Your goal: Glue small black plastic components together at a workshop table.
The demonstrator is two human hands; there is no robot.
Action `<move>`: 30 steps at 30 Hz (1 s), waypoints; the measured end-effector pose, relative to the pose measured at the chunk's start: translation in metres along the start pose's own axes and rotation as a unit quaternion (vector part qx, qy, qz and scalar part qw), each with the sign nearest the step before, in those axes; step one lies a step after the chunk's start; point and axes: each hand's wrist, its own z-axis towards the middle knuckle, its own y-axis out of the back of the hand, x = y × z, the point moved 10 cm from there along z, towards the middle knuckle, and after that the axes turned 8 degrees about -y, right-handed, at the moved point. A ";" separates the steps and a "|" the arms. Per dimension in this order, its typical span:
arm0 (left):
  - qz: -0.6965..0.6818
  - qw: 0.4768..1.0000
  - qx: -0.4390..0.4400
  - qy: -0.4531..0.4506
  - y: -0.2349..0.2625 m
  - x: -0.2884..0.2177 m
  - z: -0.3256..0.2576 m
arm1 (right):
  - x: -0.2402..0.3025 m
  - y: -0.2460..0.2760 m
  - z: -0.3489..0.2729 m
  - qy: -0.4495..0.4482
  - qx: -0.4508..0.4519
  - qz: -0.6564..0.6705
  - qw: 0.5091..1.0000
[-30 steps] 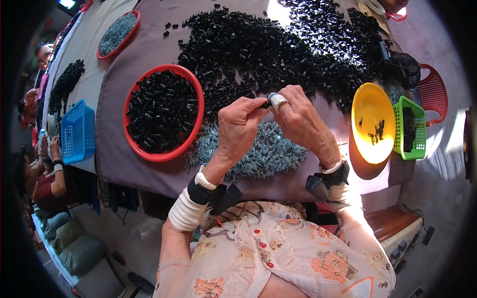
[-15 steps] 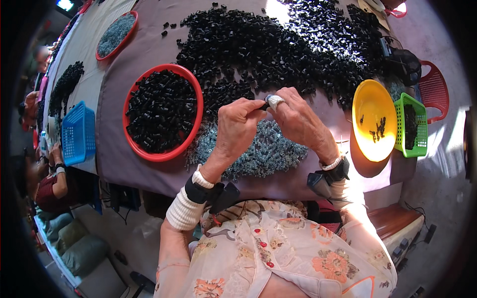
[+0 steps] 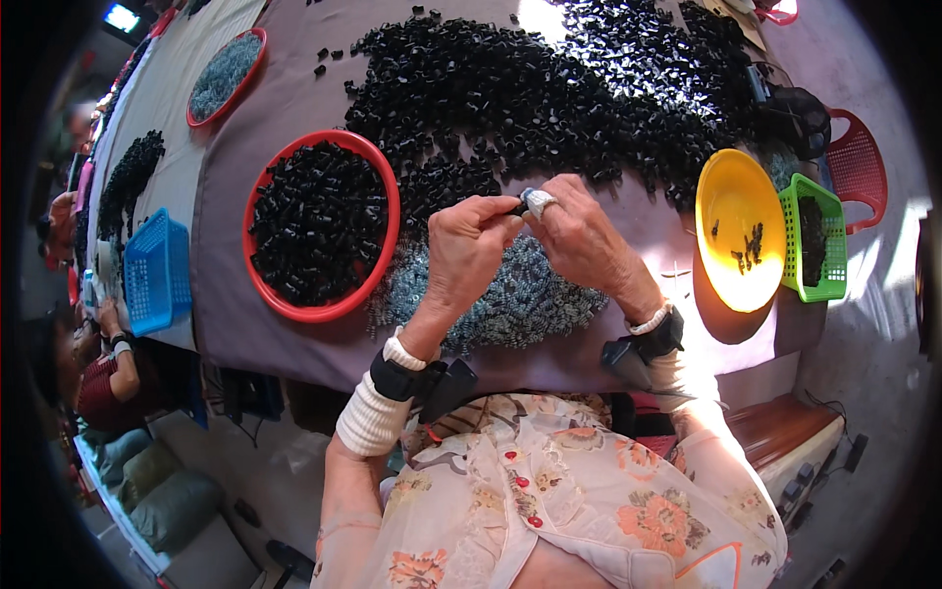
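Over a heap of small silvery springs (image 3: 530, 290), my two hands meet fingertip to fingertip. A small black plastic piece (image 3: 517, 209) is pinched between them, mostly hidden by the fingers. Thumb and index finger of my left hand (image 3: 467, 247) are closed on one side of it. My right hand (image 3: 587, 236) presses from the other side, its fingers curled; a white wrap (image 3: 539, 201) covers one finger. Beyond my hands spreads a large pile of small black plastic pieces (image 3: 481, 83). To the left, a round red basin (image 3: 394, 201) holds many dark pieces.
A yellow bowl (image 3: 726, 182) with several dark pieces stands right, beside a green basket (image 3: 834, 236). Farther left are a blue basket (image 3: 157, 275) and a red-rimmed tray (image 3: 262, 49) of springs. A small black fan (image 3: 795, 123) sits at the far right. Another person's arm (image 3: 123, 368) shows at left.
My hands stay together at nearly the same spot, with only slight shifts of the fingers. The whole view has tilted a little.
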 end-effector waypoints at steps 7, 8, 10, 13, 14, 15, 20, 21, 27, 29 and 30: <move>-0.194 0.975 0.020 0.110 -0.013 0.009 -0.001 | 0.011 0.005 0.011 0.028 -0.002 -0.120 0.992; -0.231 0.965 0.021 0.120 -0.017 0.009 -0.001 | 0.009 0.007 0.012 0.022 -0.017 -0.146 0.989; -0.244 0.961 0.019 0.127 -0.018 0.008 -0.001 | 0.005 0.010 0.013 0.024 -0.035 -0.126 0.991; -0.279 0.948 0.043 0.150 -0.019 0.016 -0.003 | 0.005 0.014 0.014 0.026 -0.048 -0.094 0.994; -0.302 0.936 0.072 0.165 -0.025 0.020 -0.005 | 0.004 0.014 0.014 0.023 -0.043 -0.083 0.995; -0.302 0.936 0.073 0.165 -0.025 0.022 -0.006 | 0.004 0.014 0.014 0.022 -0.044 -0.083 0.995; -0.298 0.939 0.084 0.146 -0.028 0.014 -0.006 | 0.002 0.011 0.013 0.003 -0.038 -0.083 0.996; -0.298 0.939 0.086 0.146 -0.028 0.014 -0.006 | 0.001 0.011 0.013 0.002 -0.038 -0.084 0.996; -0.308 0.933 0.057 0.176 -0.028 0.023 -0.010 | -0.005 0.010 0.011 0.004 -0.044 -0.020 0.999; -0.302 0.932 0.057 0.192 -0.028 0.024 -0.012 | -0.005 0.009 0.010 0.007 -0.027 -0.009 1.000; -0.302 0.932 0.054 0.191 -0.029 0.025 -0.013 | -0.005 0.011 0.008 0.009 -0.026 -0.009 1.000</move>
